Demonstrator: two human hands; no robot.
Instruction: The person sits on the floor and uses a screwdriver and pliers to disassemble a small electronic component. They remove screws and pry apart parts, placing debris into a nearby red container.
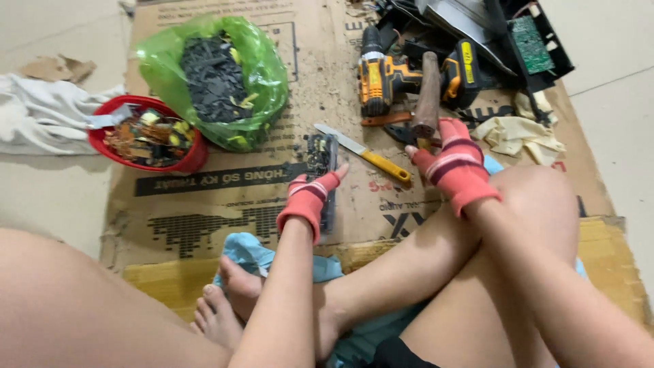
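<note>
I sit cross-legged on flattened cardboard (225, 204). My left hand (312, 194), in a red fingerless glove, holds a dark circuit board (321, 155) upright on its edge against the cardboard. My right hand (453, 163), gloved the same way, grips the wooden handle of a hammer (428, 95) that points away from me; its head is hidden by the hand. A knife with a yellow handle (368, 155) lies on the cardboard between my two hands.
A green plastic bag (262, 75) of dark scrap pieces sits at the back left, beside a red bowl (191, 158) of electronic parts. A yellow-and-black cordless drill (381, 76), black casings with a green circuit board (531, 44), crumpled cloths (518, 133) and white fabric (41, 112) lie around.
</note>
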